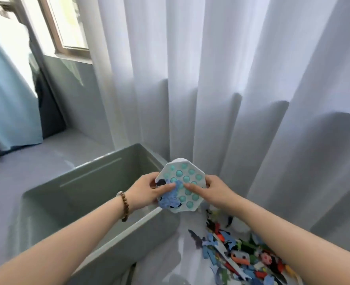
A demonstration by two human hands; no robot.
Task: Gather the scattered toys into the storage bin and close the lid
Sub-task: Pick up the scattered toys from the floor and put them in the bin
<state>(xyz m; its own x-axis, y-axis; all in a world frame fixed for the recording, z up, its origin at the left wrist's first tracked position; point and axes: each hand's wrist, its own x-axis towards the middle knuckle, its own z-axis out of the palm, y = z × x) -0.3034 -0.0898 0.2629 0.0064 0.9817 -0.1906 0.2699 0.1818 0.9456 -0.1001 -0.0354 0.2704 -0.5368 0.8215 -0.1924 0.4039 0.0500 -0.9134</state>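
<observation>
I hold a white octagonal pop-bubble toy (187,182) with teal bubbles above the right rim of the grey-green storage bin (92,182). My left hand (149,190) grips its left edge, thumb pressing a small blue and black flat piece (170,197) against its face. My right hand (213,190) grips the right edge, one finger lying across the bubbles. The bin stands open and what shows of its inside looks bare. No lid is in view. A heap of small colourful flat toy pieces (244,256) lies on the floor to the right of the bin.
White curtains (231,79) hang right behind the bin and the toy heap. Grey floor (26,167) stretches to the left of the bin toward a blue curtain (7,99) and a window (71,27). A bead bracelet (124,205) is on my left wrist.
</observation>
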